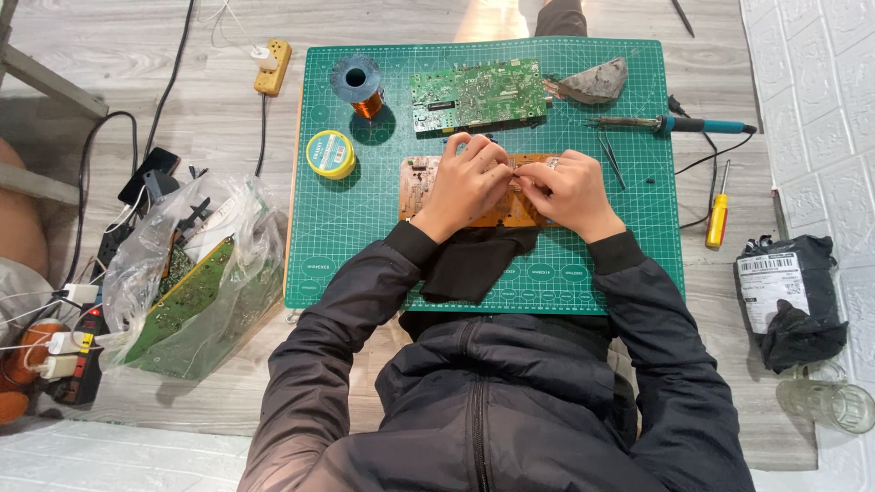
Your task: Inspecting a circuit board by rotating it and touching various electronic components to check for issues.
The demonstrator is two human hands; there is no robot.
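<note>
Both my hands rest on an orange-brown circuit board [421, 176] lying on a green cutting mat [346, 228]. My left hand [465, 182] covers the board's middle, fingers curled and pinched toward the right hand. My right hand [572, 193] sits on the board's right part, fingertips pinched against the left hand's. Whatever small part sits between the fingertips is hidden. A dark cloth [474, 262] lies under my wrists at the mat's near edge.
On the mat: a green circuit board [476, 93], a copper wire spool [359, 86], a yellow round tin [331, 153], a soldering iron [670, 123], tweezers [612, 157], a grey lump [592, 82]. A screwdriver [718, 219], black package [788, 296] and glass [828, 401] lie right; a bag of boards [196, 292] left.
</note>
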